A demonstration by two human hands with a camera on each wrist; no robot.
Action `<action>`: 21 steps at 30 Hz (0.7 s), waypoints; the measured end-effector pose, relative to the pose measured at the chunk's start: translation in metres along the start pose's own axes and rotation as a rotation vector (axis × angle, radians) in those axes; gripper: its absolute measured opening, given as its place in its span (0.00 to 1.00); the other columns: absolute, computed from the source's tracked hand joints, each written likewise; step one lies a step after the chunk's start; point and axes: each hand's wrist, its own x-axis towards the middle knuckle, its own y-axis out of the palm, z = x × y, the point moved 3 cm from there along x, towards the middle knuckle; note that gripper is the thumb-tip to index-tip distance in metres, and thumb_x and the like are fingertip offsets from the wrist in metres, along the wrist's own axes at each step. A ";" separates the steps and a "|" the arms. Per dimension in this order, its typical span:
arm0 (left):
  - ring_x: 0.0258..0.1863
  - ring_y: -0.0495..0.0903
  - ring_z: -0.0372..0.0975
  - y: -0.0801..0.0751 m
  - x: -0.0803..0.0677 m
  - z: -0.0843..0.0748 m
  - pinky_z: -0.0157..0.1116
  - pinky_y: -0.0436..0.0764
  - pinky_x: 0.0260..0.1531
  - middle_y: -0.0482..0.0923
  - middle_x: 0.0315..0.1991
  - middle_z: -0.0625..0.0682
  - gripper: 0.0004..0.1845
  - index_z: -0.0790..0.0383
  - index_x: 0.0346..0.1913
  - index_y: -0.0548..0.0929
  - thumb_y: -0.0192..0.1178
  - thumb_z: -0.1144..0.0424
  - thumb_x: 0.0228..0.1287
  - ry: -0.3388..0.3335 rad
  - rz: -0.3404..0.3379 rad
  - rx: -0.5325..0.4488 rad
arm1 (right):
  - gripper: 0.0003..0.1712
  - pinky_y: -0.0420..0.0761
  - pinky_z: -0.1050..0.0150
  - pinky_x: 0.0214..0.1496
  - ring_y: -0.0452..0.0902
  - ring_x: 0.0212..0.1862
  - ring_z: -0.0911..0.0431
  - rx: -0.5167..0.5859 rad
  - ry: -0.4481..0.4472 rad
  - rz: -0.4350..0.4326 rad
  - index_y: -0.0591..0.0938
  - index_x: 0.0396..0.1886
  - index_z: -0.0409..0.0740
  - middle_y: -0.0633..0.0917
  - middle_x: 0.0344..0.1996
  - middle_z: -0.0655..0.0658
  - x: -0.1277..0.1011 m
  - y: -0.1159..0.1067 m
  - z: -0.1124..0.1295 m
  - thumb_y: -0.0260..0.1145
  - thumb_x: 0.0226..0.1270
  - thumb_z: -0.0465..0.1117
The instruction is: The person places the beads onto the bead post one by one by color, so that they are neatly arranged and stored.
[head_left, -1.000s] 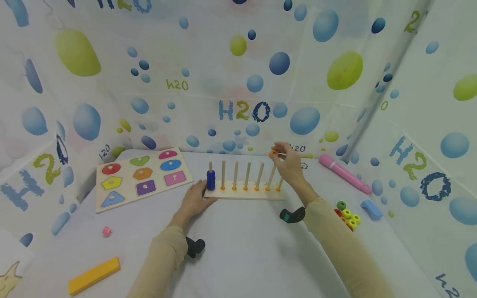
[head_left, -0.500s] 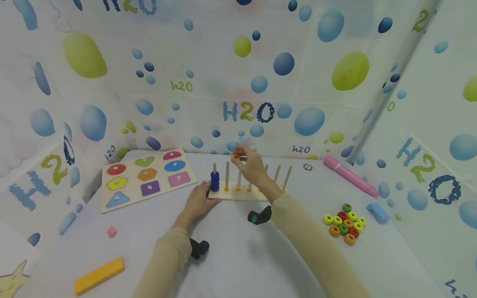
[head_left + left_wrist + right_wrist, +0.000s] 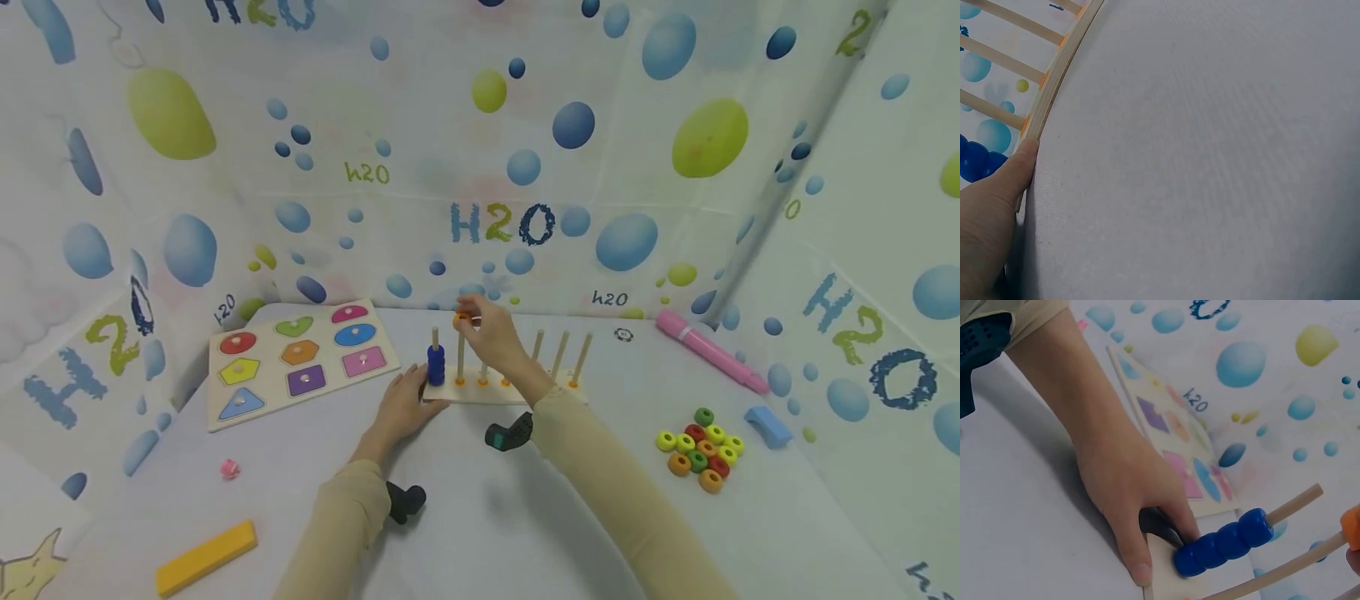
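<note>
A wooden peg stacker point(image 3: 468, 395) stands mid-table with a row of upright pegs. Its leftmost peg carries a stack of blue beads point(image 3: 436, 365), also plain in the right wrist view. My left hand point(image 3: 399, 407) grips the left end of the base, thumb point(image 3: 1019, 162) along the front edge. Between thumb and fingertips my right hand point(image 3: 497, 340) pinches an orange bead point(image 3: 461, 320) at the top of the second peg from the left. In the right wrist view this orange bead point(image 3: 1352, 528) sits at the peg's upper end, partly cut off by the frame.
A shape puzzle board point(image 3: 275, 388) lies to the left at the back. Several loose coloured beads point(image 3: 697, 460) cluster at the right, near a blue block point(image 3: 768, 427) and a pink marker-shaped stick point(image 3: 712, 350). Front left are a yellow bar point(image 3: 206, 557) and a small pink piece point(image 3: 229, 469).
My right hand has carried the orange bead leftward from the right end of the stacker to the second peg's tip. The left hand keeps its hold on the base.
</note>
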 end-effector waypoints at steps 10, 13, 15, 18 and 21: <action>0.71 0.52 0.52 0.000 0.003 -0.002 0.48 0.45 0.71 0.60 0.68 0.63 0.44 0.69 0.69 0.61 0.64 0.45 0.58 0.011 0.015 0.001 | 0.18 0.78 0.70 0.52 0.79 0.49 0.51 -0.011 -0.003 0.001 0.75 0.54 0.33 0.83 0.45 0.39 0.000 -0.006 -0.001 0.61 0.63 0.28; 0.70 0.52 0.53 -0.001 0.001 -0.003 0.48 0.45 0.70 0.60 0.68 0.64 0.44 0.70 0.69 0.61 0.64 0.46 0.58 0.021 0.017 0.001 | 0.17 0.78 0.72 0.51 0.80 0.47 0.52 -0.019 -0.006 -0.030 0.76 0.52 0.33 0.84 0.44 0.40 -0.003 -0.010 -0.003 0.61 0.63 0.29; 0.70 0.52 0.53 -0.002 0.000 -0.005 0.49 0.45 0.70 0.60 0.68 0.64 0.44 0.70 0.69 0.61 0.64 0.47 0.58 0.021 0.018 -0.005 | 0.16 0.79 0.72 0.49 0.80 0.46 0.52 -0.005 -0.016 -0.053 0.77 0.51 0.34 0.84 0.43 0.40 -0.006 -0.015 -0.005 0.61 0.63 0.29; 0.70 0.53 0.54 -0.003 -0.002 -0.006 0.49 0.46 0.70 0.60 0.68 0.64 0.43 0.70 0.69 0.61 0.65 0.47 0.58 0.022 0.018 -0.015 | 0.14 0.80 0.71 0.47 0.81 0.45 0.53 0.032 -0.032 -0.082 0.77 0.50 0.33 0.84 0.42 0.40 -0.013 -0.026 -0.009 0.61 0.64 0.29; 0.70 0.53 0.54 -0.005 -0.003 -0.005 0.49 0.46 0.70 0.60 0.68 0.65 0.43 0.71 0.69 0.61 0.65 0.48 0.59 0.028 0.019 -0.021 | 0.14 0.81 0.69 0.47 0.81 0.45 0.54 0.078 -0.003 -0.096 0.77 0.50 0.34 0.85 0.42 0.42 -0.024 -0.040 -0.015 0.61 0.65 0.31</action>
